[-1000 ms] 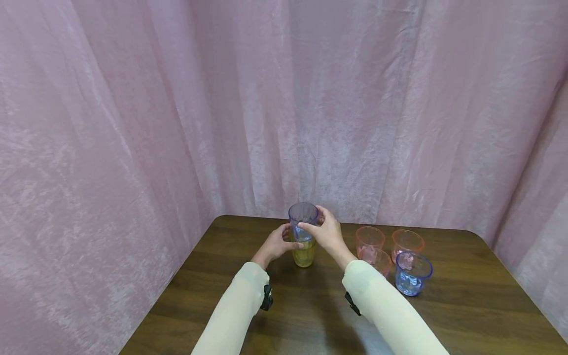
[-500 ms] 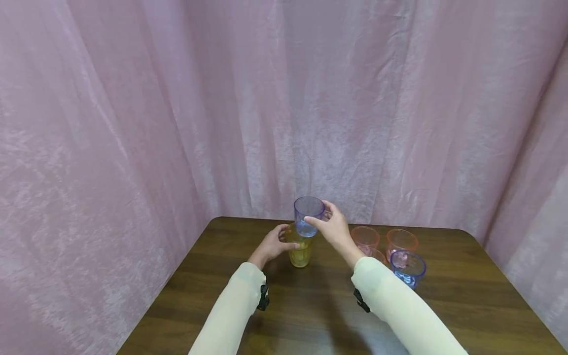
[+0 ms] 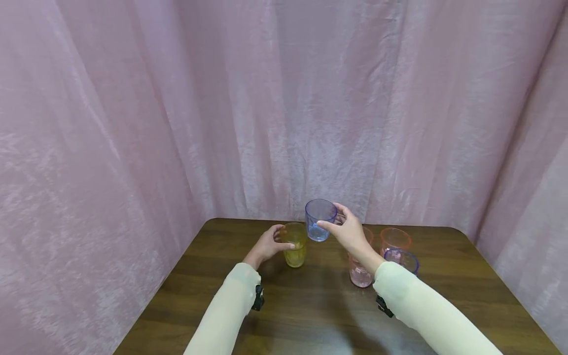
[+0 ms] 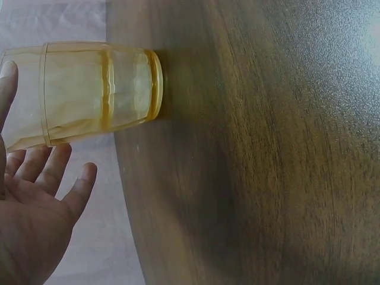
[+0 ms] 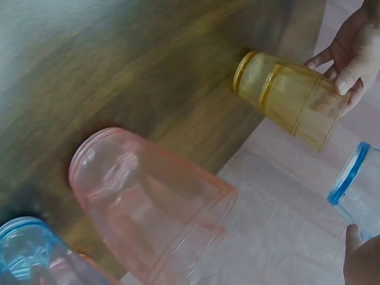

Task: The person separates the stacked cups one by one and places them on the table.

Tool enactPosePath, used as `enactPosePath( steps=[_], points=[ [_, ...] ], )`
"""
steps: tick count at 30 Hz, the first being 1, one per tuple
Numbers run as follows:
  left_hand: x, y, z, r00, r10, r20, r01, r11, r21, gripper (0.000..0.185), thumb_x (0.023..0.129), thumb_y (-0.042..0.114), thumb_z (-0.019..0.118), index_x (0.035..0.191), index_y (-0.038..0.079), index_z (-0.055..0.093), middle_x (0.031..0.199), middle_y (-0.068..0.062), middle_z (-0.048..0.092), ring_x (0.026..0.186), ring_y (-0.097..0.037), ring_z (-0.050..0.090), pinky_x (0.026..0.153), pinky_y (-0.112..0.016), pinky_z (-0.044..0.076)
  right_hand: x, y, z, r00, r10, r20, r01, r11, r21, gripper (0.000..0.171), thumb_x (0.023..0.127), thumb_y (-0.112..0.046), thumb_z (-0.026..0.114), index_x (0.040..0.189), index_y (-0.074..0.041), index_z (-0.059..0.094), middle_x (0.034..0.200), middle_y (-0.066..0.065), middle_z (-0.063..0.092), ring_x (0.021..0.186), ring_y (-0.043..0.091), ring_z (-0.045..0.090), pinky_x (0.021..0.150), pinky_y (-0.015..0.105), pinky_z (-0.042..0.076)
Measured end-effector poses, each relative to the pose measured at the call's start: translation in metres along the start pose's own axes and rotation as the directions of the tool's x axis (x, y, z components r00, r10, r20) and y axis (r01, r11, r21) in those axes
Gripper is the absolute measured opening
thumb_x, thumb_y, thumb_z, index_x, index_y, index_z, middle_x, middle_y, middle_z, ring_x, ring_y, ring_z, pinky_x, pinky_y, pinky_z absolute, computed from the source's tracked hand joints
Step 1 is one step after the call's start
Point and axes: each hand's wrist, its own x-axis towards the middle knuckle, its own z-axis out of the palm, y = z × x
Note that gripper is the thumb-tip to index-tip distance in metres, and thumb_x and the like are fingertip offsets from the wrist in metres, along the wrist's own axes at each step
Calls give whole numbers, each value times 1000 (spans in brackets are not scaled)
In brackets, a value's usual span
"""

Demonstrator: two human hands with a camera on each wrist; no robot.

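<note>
Nearest the viewer, two pale sleeves [image 3: 230,305] reach out over the dark wooden table [image 3: 310,315]. Just beyond the right sleeve stands a pink cup [image 3: 358,273], with a blue-rimmed cup [image 3: 401,259] beside it and another pink cup [image 3: 394,239] behind.

Farther out, the left hand [image 3: 266,245] rests against the yellow cup [image 3: 295,244], which stands upright on the table; its fingers [image 3: 284,245] curl lightly round the cup's side, thumb on the near face, though the left wrist view shows the palm loosely spread beside it.

Right of those fingers and raised clear of the table, the right hand [image 3: 350,235] pinches the blue cup [image 3: 320,226] at its rim, fingers clenched on it, the cup tilted slightly. Behind hangs a pink curtain [image 3: 284,98].
</note>
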Motion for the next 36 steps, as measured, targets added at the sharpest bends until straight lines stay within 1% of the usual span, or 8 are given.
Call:
enactPosePath(
  steps=[5, 12, 15, 20, 25, 31, 32, 36],
  points=[
    [-1, 1, 0, 1000, 1, 4, -1, 1000, 5, 79, 82, 21, 84, 145, 0, 42, 142, -17, 53, 134, -36, 45, 107, -49, 40, -10, 4, -13, 1000, -4, 5, 4, 1000, 2, 97, 79, -46, 82, 154, -13, 32, 146, 15, 47, 134, 32, 47, 106, 44, 43],
    [0, 0, -2, 1000, -16, 10, 16, 1000, -8, 79, 82, 25, 84, 146, 3, 43, 143, -16, 51, 136, -36, 43, 108, -51, 39, -26, 11, -33, 999, -8, 46, 10, 999, -47, 96, 81, -47, 80, 156, -13, 29, 158, 18, 29, 143, 39, 30, 113, 51, 32],
    [0, 0, -2, 1000, -13, 12, 13, 1000, -3, 80, 82, 25, 84, 146, 2, 42, 143, -17, 51, 135, -36, 43, 108, -50, 39, -34, 14, -41, 998, 0, 56, 4, 997, -78, 95, 83, -46, 79, 156, -12, 29, 161, 18, 23, 145, 42, 25, 113, 55, 30],
    [-1, 0, -1, 1000, -13, 14, 13, 1000, -10, 79, 81, 24, 85, 145, 2, 43, 143, -17, 52, 135, -36, 44, 108, -49, 39, -50, 18, -53, 997, 11, 71, -4, 996, -88, 91, 84, -40, 79, 155, -11, 29, 160, 21, 24, 143, 46, 24, 108, 58, 34],
    [-2, 0, -1, 1000, -6, 2, 6, 1000, -17, 78, 81, 22, 85, 144, 1, 43, 142, -18, 52, 134, -37, 44, 109, -50, 39, -65, 26, -63, 994, -24, 105, 30, 998, -63, 86, 87, -32, 77, 154, -7, 29, 156, 24, 30, 140, 49, 30, 103, 57, 39],
    [-3, 0, -1, 1000, -11, -1, 11, 1000, -13, 78, 81, 22, 85, 144, 1, 43, 143, -19, 51, 134, -37, 44, 109, -51, 39, -81, 37, -72, 991, -42, 126, 48, 998, -48, 82, 89, -24, 76, 153, -2, 28, 155, 29, 26, 140, 52, 26, 108, 51, 32],
    [-3, -1, -1, 1000, -11, -1, 11, 1000, -12, 78, 81, 22, 84, 145, 1, 43, 143, -19, 51, 134, -37, 44, 109, -51, 39, -84, 39, -73, 992, -44, 121, 52, 996, -70, 82, 89, -25, 76, 152, -2, 29, 155, 30, 26, 140, 53, 23, 108, 51, 30],
    [-2, -2, 0, 1000, -7, 6, 7, 1000, -3, 79, 82, 23, 84, 145, 0, 42, 143, -19, 51, 135, -37, 44, 109, -50, 38, -93, 44, -75, 992, -37, 118, 48, 995, -90, 82, 89, -24, 76, 152, -1, 30, 152, 32, 29, 138, 53, 28, 104, 53, 35]
  ],
)
